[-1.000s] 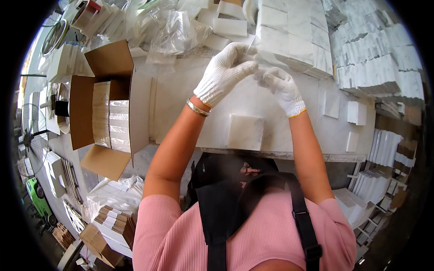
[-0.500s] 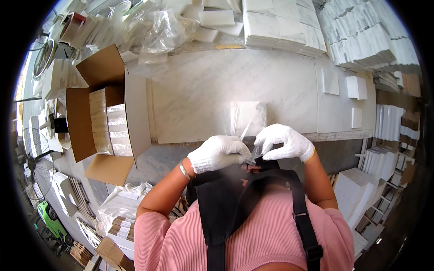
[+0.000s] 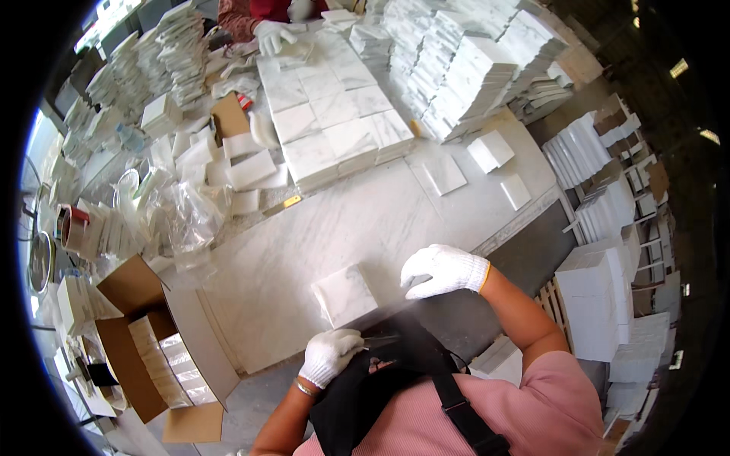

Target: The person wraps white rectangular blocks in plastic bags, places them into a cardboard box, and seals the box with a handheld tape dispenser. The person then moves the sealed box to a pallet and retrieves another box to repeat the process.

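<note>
A short stack of white marble tiles (image 3: 346,295), with clear plastic film at its left edge, sits near the front edge of the marble-topped table (image 3: 262,304). Close to its near side, by my black apron, is my left hand (image 3: 332,356) in a white knit glove, its fingers curled together; whatever they grip is hidden. To the right of the tiles my gloved right hand (image 3: 442,270) hovers at the table's edge. Its thumb and fingers are bent but apart, with nothing visible between them.
An open cardboard box (image 3: 137,365) of wrapped packs stands at left. A large block of tiles (image 3: 334,114) covers the table's far part, beside crumpled plastic bags (image 3: 186,216). Loose tiles (image 3: 441,176) lie at right. Across the table shows another person's gloved hand (image 3: 274,36).
My view has swung, bringing the far side and another person into sight. My hands, earlier close together at clear plastic film, have separated, the right one moving outward.
</note>
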Demonstrator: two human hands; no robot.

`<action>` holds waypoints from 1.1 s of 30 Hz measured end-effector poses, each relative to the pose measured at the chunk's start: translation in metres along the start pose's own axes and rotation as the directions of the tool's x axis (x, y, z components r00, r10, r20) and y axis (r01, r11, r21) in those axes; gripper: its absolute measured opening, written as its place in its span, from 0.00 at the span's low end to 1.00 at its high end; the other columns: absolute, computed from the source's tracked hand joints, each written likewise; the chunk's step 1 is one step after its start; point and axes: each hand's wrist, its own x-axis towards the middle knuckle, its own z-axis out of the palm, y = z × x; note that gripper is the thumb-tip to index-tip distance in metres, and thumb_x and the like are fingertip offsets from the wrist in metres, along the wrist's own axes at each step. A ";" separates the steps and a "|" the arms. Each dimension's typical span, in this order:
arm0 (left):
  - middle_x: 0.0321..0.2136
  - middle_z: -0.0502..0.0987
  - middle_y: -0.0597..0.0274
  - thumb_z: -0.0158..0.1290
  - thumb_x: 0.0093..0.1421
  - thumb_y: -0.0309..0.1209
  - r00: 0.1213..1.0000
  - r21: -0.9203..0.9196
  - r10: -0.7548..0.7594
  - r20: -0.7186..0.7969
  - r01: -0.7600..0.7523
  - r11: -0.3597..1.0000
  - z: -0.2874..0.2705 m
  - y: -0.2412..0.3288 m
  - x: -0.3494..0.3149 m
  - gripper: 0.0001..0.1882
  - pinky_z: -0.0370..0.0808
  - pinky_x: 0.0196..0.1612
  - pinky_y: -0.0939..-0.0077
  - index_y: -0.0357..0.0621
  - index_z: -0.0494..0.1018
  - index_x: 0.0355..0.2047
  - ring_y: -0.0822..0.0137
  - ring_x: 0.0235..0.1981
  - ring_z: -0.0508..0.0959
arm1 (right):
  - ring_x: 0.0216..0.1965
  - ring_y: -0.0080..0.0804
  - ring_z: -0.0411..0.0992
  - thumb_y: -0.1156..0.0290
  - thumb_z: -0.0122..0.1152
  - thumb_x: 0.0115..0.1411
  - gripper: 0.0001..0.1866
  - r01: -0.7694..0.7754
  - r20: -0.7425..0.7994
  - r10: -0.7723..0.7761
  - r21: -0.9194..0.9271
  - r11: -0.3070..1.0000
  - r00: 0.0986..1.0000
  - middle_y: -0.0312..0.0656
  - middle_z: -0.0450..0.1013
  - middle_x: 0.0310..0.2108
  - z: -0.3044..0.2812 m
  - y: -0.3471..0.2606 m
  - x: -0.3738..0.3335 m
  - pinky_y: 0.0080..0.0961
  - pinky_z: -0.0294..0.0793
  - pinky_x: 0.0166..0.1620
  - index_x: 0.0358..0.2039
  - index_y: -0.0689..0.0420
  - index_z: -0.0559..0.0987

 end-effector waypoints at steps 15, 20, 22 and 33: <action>0.36 0.84 0.67 0.58 0.57 0.41 0.993 0.058 -0.119 -0.024 0.121 0.991 0.033 -0.027 -0.010 0.10 0.80 0.37 0.64 0.58 0.84 0.37 0.57 0.36 0.84 | 0.58 0.49 0.72 0.37 0.67 0.49 0.45 -0.733 -0.987 0.072 -0.055 0.678 0.141 0.53 0.74 0.58 -0.426 0.107 -0.082 0.38 0.70 0.59 0.60 0.56 0.75; 0.39 0.85 0.63 0.57 0.58 0.43 0.978 0.084 -0.208 -0.018 0.208 0.974 0.041 -0.026 -0.011 0.13 0.80 0.45 0.66 0.59 0.84 0.41 0.59 0.42 0.84 | 0.64 0.46 0.68 0.36 0.69 0.45 0.52 -0.727 -0.830 0.467 0.113 0.677 0.305 0.55 0.69 0.63 -0.463 0.117 -0.084 0.34 0.66 0.63 0.62 0.61 0.73; 0.38 0.85 0.62 0.57 0.58 0.41 0.876 -0.072 -0.481 0.011 0.481 0.874 0.050 -0.034 -0.010 0.12 0.80 0.45 0.66 0.58 0.84 0.40 0.59 0.42 0.84 | 0.62 0.45 0.70 0.39 0.70 0.44 0.51 -0.699 -0.828 0.439 0.082 0.710 0.348 0.54 0.71 0.62 -0.476 0.133 -0.080 0.33 0.67 0.62 0.62 0.62 0.73; 0.32 0.84 0.65 0.59 0.57 0.42 0.965 0.122 -0.252 -0.076 0.260 0.958 0.039 -0.008 0.003 0.08 0.79 0.36 0.62 0.59 0.84 0.34 0.57 0.32 0.83 | 0.64 0.38 0.68 0.49 0.69 0.54 0.43 -0.228 -0.953 0.061 -0.008 0.974 0.296 0.52 0.69 0.63 -0.391 0.106 -0.084 0.30 0.64 0.64 0.65 0.61 0.70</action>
